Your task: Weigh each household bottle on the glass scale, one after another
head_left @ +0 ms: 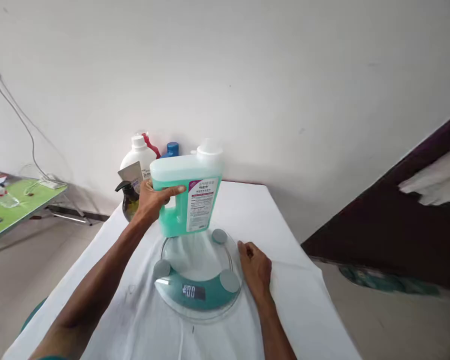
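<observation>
Gripping the jug [172, 172] by its handle, the left hand [152, 200] has its fingers wrapped round and 1 digit stretched across the front toward the label [202, 205]. The jug is roughly upright over the far part of the scale [198, 278], its white cap [210, 149] on top and green liquid inside; whether its base touches the scale I cannot tell. The right hand [257, 267] is loosely closed, fingers curled in, just beside the scale on its right; whether anything is inside that curl I cannot tell. On the near part of the scale, the display [193, 291] is lit, with 2 zeros legible. 3 round grey pads show on the scale: 1 at its left, 1 at its right and 1 at its far side. Under the scale is a white cloth [296, 305] over the table. Beyond the scale and to its left stand a pump bottle [130, 202], a grey packet [132, 174], a white bottle [138, 155] and, partly hidden by the jug, something with a blue cap [173, 148]; a red part [151, 145] shows between the last 2. Well to the left of the scale, a green table [33, 200] carries a clear bottle [7, 200] and a power strip [50, 182]. Well to the scale's right, a pale cloth [435, 177] lies on a dark surface [390, 235].
</observation>
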### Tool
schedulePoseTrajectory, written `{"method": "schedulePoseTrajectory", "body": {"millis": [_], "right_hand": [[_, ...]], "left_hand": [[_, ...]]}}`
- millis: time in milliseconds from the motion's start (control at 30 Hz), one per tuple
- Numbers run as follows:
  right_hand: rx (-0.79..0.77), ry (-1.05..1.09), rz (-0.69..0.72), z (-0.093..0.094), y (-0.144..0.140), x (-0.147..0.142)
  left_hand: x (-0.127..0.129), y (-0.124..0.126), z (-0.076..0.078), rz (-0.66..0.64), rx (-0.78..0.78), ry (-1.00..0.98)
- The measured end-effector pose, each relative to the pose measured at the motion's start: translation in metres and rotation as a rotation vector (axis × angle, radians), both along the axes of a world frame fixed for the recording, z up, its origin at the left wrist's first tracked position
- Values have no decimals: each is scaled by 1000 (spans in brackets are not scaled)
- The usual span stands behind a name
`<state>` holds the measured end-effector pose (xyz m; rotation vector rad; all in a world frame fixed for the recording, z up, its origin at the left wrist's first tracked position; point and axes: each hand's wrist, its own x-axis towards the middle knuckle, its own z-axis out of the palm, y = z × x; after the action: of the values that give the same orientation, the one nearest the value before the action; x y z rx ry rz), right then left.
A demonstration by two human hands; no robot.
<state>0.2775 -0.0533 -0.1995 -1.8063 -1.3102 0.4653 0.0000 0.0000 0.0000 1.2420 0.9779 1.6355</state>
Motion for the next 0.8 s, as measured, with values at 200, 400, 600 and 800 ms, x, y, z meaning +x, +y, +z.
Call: {"method": "schedulePoseTrajectory", "body": {"millis": [200, 400, 600, 800], "right_hand": [[-13, -31, -16, 7, -2, -4], [-7, -28, -13, 4, -2, -4], [-15, -25, -5, 4, -3, -3], [-12, -29, -3, 4, -5, -3]], "left_hand": [[-5, -39, -24, 1, -58, 21], [6, -47, -40, -64, -39, 45], [5, -34, -58, -89, -36, 37], [1, -28, -63, -129, -10, 80]]}}
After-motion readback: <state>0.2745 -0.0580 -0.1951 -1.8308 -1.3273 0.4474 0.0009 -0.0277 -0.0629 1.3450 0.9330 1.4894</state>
